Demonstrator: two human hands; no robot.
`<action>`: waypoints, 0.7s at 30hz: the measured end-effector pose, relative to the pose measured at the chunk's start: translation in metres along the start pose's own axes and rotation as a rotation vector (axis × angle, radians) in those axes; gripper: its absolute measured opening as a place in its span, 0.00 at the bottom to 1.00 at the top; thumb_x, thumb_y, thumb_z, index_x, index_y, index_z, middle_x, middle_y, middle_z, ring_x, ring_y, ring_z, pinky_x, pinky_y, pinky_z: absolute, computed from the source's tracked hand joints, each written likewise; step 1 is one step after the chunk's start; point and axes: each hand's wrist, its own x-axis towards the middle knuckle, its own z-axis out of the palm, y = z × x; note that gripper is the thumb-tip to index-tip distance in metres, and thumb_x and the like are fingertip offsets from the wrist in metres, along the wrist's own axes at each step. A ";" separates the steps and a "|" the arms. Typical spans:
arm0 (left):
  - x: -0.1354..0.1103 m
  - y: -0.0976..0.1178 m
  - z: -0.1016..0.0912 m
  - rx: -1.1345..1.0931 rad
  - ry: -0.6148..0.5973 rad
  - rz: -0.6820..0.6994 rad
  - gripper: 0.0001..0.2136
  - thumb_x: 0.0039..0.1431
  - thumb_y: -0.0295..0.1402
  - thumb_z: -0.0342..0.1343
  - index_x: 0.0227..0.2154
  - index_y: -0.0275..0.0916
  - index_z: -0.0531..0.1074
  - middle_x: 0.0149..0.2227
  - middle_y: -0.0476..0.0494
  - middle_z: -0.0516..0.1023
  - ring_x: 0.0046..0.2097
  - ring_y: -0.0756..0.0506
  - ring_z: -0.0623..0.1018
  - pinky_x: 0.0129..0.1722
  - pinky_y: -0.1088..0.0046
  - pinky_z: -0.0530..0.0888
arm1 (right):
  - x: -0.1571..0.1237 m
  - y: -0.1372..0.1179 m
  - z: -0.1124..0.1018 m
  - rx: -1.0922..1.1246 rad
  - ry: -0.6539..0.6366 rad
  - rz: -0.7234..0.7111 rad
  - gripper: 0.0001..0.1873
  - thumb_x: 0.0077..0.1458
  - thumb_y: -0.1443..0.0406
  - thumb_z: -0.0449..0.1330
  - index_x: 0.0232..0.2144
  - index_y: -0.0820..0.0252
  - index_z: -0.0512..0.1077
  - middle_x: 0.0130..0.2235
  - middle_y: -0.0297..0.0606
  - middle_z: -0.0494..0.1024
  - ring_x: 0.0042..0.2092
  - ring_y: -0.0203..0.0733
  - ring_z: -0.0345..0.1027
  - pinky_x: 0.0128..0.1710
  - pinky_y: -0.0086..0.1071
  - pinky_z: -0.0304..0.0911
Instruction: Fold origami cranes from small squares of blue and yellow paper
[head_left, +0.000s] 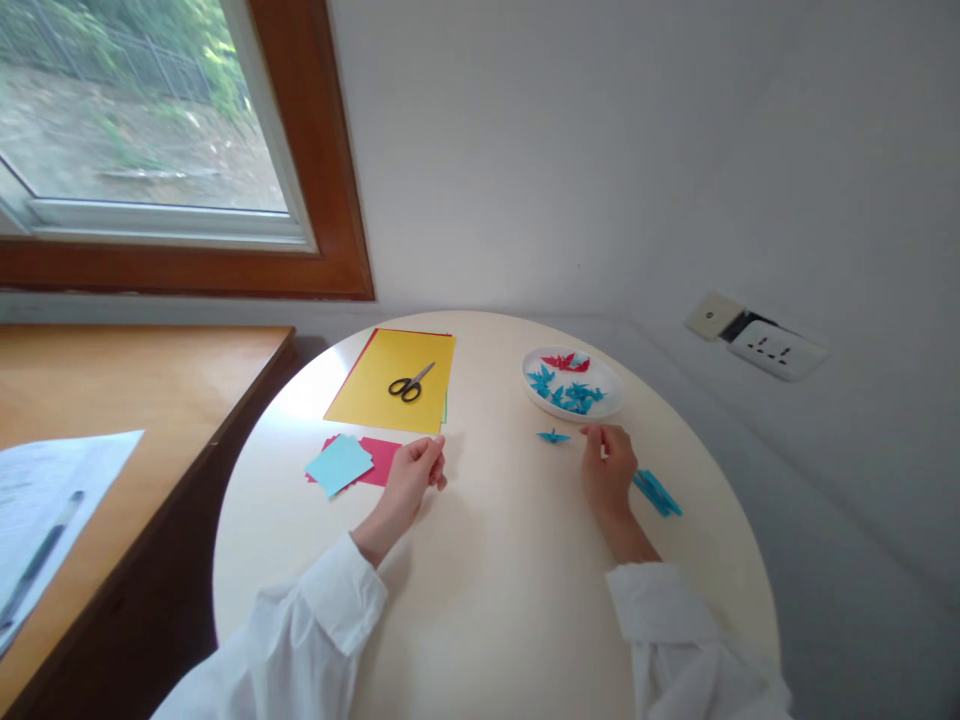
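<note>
My left hand point(415, 478) rests on the round table with its fingers curled closed and nothing showing in them. It lies beside small red paper squares point(380, 460), which have a light blue paper square point(340, 466) on top. My right hand point(609, 465) is also closed, knuckles up, with nothing visible in its fingers. Its fingertips are just right of a single folded blue paper crane point(553, 436). Behind that hand is a white dish point(609, 404) with several blue cranes point(576, 397) and red cranes point(566, 363). Folded blue paper strips point(658, 493) lie by the right wrist.
Black-handled scissors point(410, 384) lie on yellow paper sheets point(360, 395) at the table's back left. A wooden desk point(187, 370) with a printed page point(71, 470) and a pen point(41, 560) stands left. A wall with sockets point(778, 350) borders the right side.
</note>
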 end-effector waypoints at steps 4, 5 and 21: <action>0.037 0.023 -0.022 0.261 0.139 0.141 0.14 0.50 0.44 0.53 0.19 0.38 0.65 0.18 0.51 0.65 0.20 0.52 0.65 0.24 0.74 0.66 | -0.013 -0.018 0.003 0.051 -0.046 -0.156 0.12 0.56 0.63 0.49 0.23 0.58 0.67 0.26 0.37 0.70 0.33 0.42 0.63 0.37 0.37 0.60; 0.051 0.029 -0.028 0.350 0.170 0.162 0.12 0.50 0.41 0.54 0.22 0.37 0.68 0.21 0.49 0.69 0.22 0.51 0.67 0.25 0.73 0.67 | -0.016 -0.021 0.004 0.063 -0.066 -0.189 0.12 0.56 0.63 0.50 0.22 0.58 0.67 0.26 0.37 0.70 0.33 0.42 0.63 0.37 0.37 0.60; 0.145 0.016 -0.046 1.411 0.155 0.217 0.17 0.59 0.36 0.53 0.50 0.36 0.65 0.50 0.38 0.69 0.48 0.42 0.72 0.47 0.57 0.71 | -0.020 -0.025 0.009 0.118 -0.152 -0.304 0.12 0.57 0.66 0.50 0.22 0.57 0.66 0.25 0.35 0.69 0.31 0.40 0.64 0.33 0.35 0.62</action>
